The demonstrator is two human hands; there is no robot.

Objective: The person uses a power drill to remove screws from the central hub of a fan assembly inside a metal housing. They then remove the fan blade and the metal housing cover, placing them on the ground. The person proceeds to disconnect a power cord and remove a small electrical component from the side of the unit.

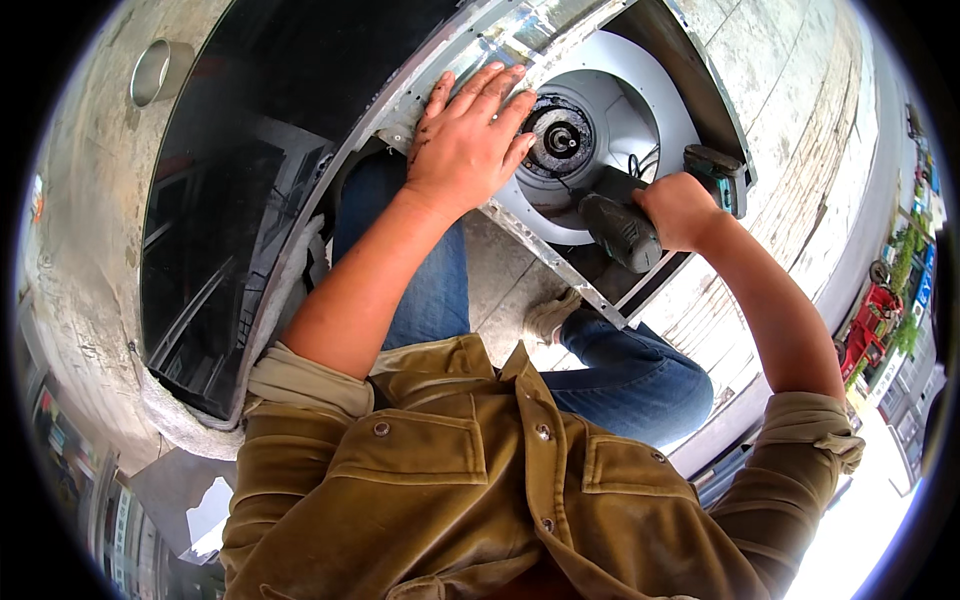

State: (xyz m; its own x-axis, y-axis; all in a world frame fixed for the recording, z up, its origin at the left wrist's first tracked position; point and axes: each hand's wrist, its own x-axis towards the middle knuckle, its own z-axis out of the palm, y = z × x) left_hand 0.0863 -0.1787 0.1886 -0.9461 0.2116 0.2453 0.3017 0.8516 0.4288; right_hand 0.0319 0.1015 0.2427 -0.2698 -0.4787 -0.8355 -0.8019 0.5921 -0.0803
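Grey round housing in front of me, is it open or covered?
Open: the grey round housing has no cover across its mouth, and the central shaft inside shows.

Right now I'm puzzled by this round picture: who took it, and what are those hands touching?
These are a person's own two bare hands, not a machine's. The camera sits on their head, looking down; its very wide lens bends straight edges. The left hand lies spread on a silvery metal frame beside a round grey metal housing. The right hand holds a dark, chunky power drill. To the left is a glossy black panel; beyond it, a short silver metal ring sits on the pale, worn floor.
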